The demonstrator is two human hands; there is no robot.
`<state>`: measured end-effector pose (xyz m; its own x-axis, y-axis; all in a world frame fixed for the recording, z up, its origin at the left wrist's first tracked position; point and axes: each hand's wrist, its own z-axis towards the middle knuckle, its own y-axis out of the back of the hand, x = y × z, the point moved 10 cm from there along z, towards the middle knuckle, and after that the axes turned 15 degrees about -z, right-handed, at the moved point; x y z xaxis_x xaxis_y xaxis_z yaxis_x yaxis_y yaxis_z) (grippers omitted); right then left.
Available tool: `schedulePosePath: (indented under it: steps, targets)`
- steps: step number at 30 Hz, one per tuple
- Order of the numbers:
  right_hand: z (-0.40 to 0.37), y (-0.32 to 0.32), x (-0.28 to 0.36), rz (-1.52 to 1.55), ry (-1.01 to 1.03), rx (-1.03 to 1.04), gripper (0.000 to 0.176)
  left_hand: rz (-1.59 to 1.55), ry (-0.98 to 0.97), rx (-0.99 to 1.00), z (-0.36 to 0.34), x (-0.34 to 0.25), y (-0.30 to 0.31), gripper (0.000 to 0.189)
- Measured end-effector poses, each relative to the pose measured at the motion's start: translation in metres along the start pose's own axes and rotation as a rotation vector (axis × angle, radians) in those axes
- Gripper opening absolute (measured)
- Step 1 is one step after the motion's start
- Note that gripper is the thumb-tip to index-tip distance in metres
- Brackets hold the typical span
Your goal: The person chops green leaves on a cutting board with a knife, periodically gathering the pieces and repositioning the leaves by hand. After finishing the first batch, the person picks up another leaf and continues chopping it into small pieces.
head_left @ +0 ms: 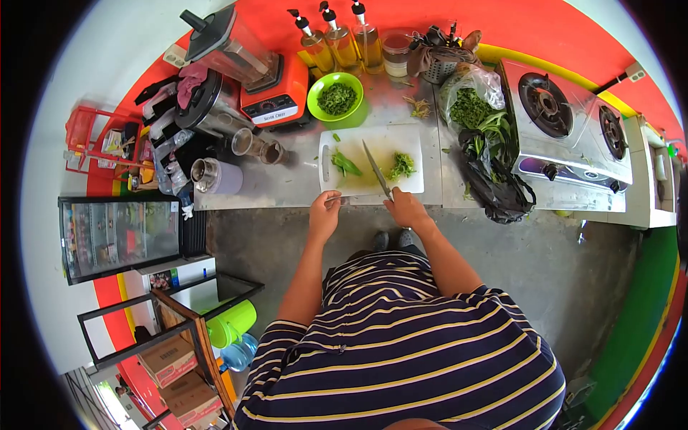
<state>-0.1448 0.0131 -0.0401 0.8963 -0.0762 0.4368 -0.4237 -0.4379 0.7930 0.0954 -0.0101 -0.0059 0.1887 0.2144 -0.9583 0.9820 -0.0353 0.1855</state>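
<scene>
A kitchen knife (374, 167) is gripped by its handle in my right hand (407, 210), its blade slanting up and left over the white cutting board (370, 136). Right of the blade lies a small heap of chopped green leaves (403, 165). On the board's left side rest some larger green leaves (345, 163). My left hand (325, 212) is at the front edge by the board's lower left corner, its fingers pinched together; what they hold, if anything, is too small to make out. Behind the board, a lime-green bowl (316, 110) contains chopped greens (337, 98).
An orange-red blender (276, 100) and a lilac tumbler (228, 178) stand left on the metal counter (287, 183). Oil pump bottles (342, 46) line the back wall. To the right are a bag of greens (469, 107), a black plastic bag (494, 186) and a two-burner gas stove (566, 154).
</scene>
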Motion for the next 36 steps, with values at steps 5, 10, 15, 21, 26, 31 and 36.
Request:
schedulePosePath:
  steps: [5,10,15,21,26,31,36]
  targets:
    - [-0.009,0.009,-0.020,-0.007,-0.117,-0.074,0.036,0.008,0.025,-0.029,-0.006,0.003,0.002,0.018]
    - [-0.008,0.016,-0.007,0.050,-0.001,-0.119,0.035,-0.011,0.077,-0.038,0.000,-0.005,-0.002,0.019]
    - [-0.017,0.012,0.004,0.032,0.077,-0.091,0.036,0.047,-0.024,-0.019,0.026,0.001,-0.012,0.026]
    - [-0.016,0.019,-0.018,0.028,-0.023,-0.161,0.036,0.105,-0.134,-0.097,0.065,0.002,-0.017,0.031]
    - [-0.031,0.055,-0.023,0.117,-0.098,-0.291,0.038,0.109,-0.139,-0.192,0.098,0.005,-0.010,0.031]
    - [-0.052,0.076,-0.033,0.178,-0.164,-0.398,0.034,0.147,0.115,-0.347,0.106,0.003,0.001,0.031]
    - [-0.061,0.070,-0.045,0.285,-0.247,-0.341,0.035,0.174,0.139,-0.257,0.115,0.005,-0.008,0.019]
